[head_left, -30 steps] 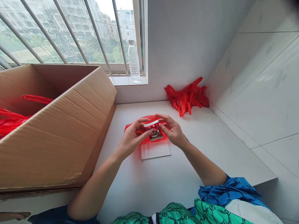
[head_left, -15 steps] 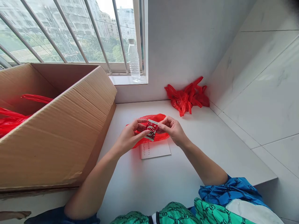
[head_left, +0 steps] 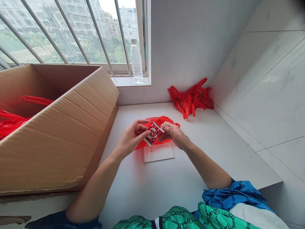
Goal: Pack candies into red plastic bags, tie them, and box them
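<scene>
My left hand (head_left: 130,139) and my right hand (head_left: 174,135) meet over the middle of the white counter (head_left: 166,181). Between their fingertips they pinch a small red and white printed packet (head_left: 153,133), tilted on a diagonal. Under and behind the packet lies a thin red plastic bag (head_left: 164,122), which both hands also touch. A white sheet with printed lines (head_left: 158,153) lies flat on the counter just below the bag.
A big open cardboard box (head_left: 59,133) with red plastic inside stands at the left. A heap of red bags (head_left: 190,99) sits in the back corner. A clear water bottle (head_left: 136,62) stands on the windowsill. Tiled wall rises at the right.
The packet has turned from nearly flat to a steeper diagonal between my fingers. Both hands have shifted slightly up and away, and the red bag has bunched up more.
</scene>
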Motion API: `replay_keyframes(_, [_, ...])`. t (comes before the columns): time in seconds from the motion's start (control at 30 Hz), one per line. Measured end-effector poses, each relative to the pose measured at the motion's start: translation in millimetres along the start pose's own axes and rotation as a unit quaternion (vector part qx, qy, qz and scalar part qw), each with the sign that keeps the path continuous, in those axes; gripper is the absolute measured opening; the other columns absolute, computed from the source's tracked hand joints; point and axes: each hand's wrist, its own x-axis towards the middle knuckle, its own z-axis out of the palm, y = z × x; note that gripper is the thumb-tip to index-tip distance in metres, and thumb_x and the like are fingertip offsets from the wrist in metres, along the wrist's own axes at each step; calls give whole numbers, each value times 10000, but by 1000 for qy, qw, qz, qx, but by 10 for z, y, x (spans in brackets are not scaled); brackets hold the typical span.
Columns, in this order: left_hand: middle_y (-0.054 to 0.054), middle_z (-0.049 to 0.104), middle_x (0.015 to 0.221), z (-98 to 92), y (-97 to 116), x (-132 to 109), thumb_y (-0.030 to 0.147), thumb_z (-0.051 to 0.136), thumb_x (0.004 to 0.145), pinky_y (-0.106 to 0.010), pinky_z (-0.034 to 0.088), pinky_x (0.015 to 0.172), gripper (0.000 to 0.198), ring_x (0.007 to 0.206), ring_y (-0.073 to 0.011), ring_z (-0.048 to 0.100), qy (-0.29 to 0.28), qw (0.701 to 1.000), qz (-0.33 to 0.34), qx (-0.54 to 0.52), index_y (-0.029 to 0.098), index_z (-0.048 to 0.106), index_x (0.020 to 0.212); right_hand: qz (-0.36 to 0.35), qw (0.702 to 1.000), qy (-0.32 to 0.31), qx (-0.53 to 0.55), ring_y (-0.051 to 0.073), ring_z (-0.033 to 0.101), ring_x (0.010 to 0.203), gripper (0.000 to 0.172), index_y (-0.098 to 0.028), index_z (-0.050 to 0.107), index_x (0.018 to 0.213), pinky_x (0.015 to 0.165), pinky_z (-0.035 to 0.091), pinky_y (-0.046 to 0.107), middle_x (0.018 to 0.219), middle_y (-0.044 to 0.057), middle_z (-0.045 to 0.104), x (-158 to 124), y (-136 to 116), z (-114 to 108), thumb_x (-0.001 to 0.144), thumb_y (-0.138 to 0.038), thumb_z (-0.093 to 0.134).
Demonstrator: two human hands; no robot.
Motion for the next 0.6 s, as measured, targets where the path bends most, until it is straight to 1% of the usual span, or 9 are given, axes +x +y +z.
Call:
replay_keyframes(0.13, [-33,713,907,3,-15,-10,474,655,894,-326,557,742,443,780,-185,680,-17,999,11,51,233,561,1254,13,998,-48,-27,184,721,829,428,-196,590,988,801,606,360,947,50,715,9,8,2,861,-597,669])
replay_keyframes(0.2, [-43,718,981,-9,-15,-15,476,593,934,-350,549,809,379,874,-201,680,-5,992,35,120,260,576,1245,-15,996,-57,-66,199,709,893,396,-200,590,999,821,588,362,968,57,713,11,4,-43,858,-556,692])
replay_keyframes(0.27, [-73,682,1167,-29,-40,-12,467,529,967,-427,509,943,298,1092,-249,631,24,969,64,236,281,639,1172,-72,985,7,-156,192,684,863,333,-216,590,966,781,558,338,922,37,700,8,-11,-114,886,-532,661])
replay_keyframes(0.3, [-85,634,1273,-38,-68,-7,456,514,973,-481,466,1010,275,1211,-281,567,36,950,75,301,285,681,1110,-105,969,61,-217,183,661,813,300,-226,589,946,739,533,319,874,20,682,5,-23,-151,903,-519,638])
replay_keyframes(0.37, [-99,515,1433,-44,-162,14,423,529,964,-576,373,1087,256,1368,-342,423,44,907,79,411,282,740,987,-157,921,154,-322,165,595,703,238,-242,580,914,650,463,289,774,-9,620,-3,-43,-207,931,-480,598])
replay_keyframes(0.43, [-118,412,1522,-26,-291,45,407,553,950,-622,346,1091,244,1422,-378,348,42,877,53,476,276,758,968,-180,894,184,-368,155,540,637,186,-251,559,891,604,410,278,719,-25,569,-5,-45,-217,943,-429,575])
replay_keyframes(0.5, [-159,317,1578,9,-421,81,412,566,941,-613,412,1036,281,1427,-397,340,44,858,6,512,268,727,1121,-178,895,155,-378,148,529,610,140,-253,538,877,591,392,272,706,-34,566,13,-9,-180,944,-373,563])
replay_keyframes(0.53, [-185,265,1600,28,-474,98,417,579,931,-588,462,989,362,1420,-405,350,48,852,-19,522,253,672,1241,-172,897,131,-385,148,541,613,114,-251,534,880,592,392,268,717,-36,584,32,26,-148,940,-344,561])
replay_keyframes(0.6, [-231,177,1624,59,-541,126,398,621,901,-510,539,885,617,1398,-407,384,47,847,-60,526,198,469,1464,-155,895,83,-410,154,596,665,48,-243,536,909,615,407,263,784,-25,642,94,121,-69,934,-281,553])
